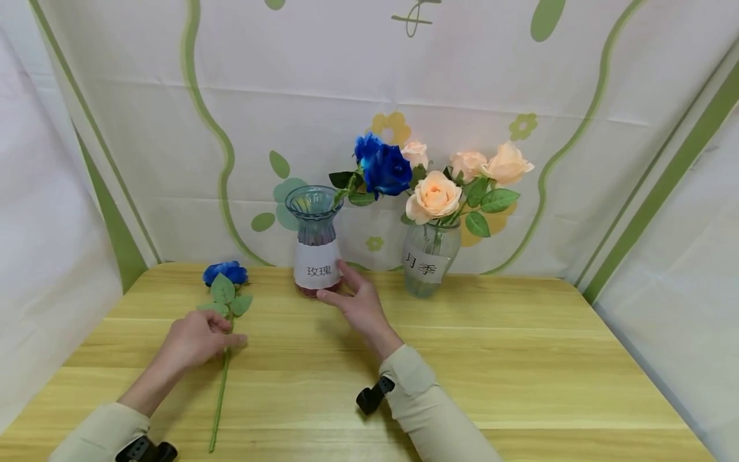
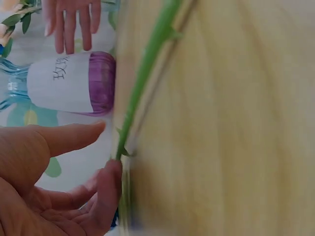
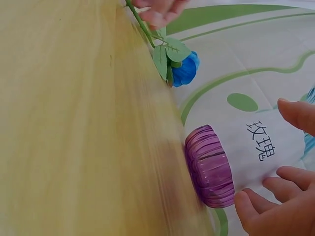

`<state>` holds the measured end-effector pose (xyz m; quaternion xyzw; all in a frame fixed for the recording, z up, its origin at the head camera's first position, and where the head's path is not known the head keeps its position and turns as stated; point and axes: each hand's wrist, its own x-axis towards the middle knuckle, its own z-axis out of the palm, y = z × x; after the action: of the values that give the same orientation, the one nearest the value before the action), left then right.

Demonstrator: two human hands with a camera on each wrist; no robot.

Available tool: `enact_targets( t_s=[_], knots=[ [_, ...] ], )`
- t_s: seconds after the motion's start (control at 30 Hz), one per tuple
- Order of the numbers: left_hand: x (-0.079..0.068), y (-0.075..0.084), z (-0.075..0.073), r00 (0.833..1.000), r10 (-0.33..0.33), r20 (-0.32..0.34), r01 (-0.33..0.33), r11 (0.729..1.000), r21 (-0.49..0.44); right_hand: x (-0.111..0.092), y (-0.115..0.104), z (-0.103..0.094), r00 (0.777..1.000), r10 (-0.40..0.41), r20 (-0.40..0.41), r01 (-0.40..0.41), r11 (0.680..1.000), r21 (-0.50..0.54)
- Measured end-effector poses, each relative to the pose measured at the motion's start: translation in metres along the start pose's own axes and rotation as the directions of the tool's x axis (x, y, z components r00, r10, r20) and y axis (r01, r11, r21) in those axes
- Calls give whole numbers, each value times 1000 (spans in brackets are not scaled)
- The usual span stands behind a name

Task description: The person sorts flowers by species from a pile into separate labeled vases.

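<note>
A long-stemmed blue rose [image 1: 224,274] lies on the left of the wooden table, its bloom toward the back. My left hand [image 1: 199,340] is over its green stem [image 2: 147,64], with thumb and fingers spread to either side and fingertips right beside it. My right hand [image 1: 360,305] reaches to the lower right side of a blue-to-purple glass vase [image 1: 312,218] with a white label [image 3: 261,140]. Its fingers are loosely extended, the fingertips close at the vase wall and thumb in front of it. The vase stands upright near the table's back edge.
To the right stands a clear glass vase [image 1: 418,282], also labelled, holding several peach roses [image 1: 435,196]. Blue roses [image 1: 387,170] lean out at the left of these blooms, above and between the vases. A white patterned cloth [image 1: 323,64] hangs directly behind the table [image 1: 519,359].
</note>
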<state>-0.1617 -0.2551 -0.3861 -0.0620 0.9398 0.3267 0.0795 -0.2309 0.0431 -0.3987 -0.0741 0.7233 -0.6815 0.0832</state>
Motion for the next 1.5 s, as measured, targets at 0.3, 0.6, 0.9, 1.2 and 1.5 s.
enact_targets(
  t_s=[0.3,0.6,0.9,1.2,1.5],
  knots=[
    [-2,-4,3,998,-59,38,63,993,-100,-1,-1,-1,1000,17,0,-17,1000,-5],
    [0,-6,7,996,-62,66,77,961,-264,0,-1,-1,1000,16,9,-16,1000,7],
    [11,-5,7,995,-33,95,86,762,-642,0,-1,-3,1000,6,6,-6,1000,-6],
    [21,12,-2,997,-57,53,67,293,-954,-1,1,-5,1000,3,11,-3,1000,9],
    [24,32,-20,992,-122,-37,-51,-119,-992,0,1,-8,1000,-12,12,12,1000,-6]
  ],
)
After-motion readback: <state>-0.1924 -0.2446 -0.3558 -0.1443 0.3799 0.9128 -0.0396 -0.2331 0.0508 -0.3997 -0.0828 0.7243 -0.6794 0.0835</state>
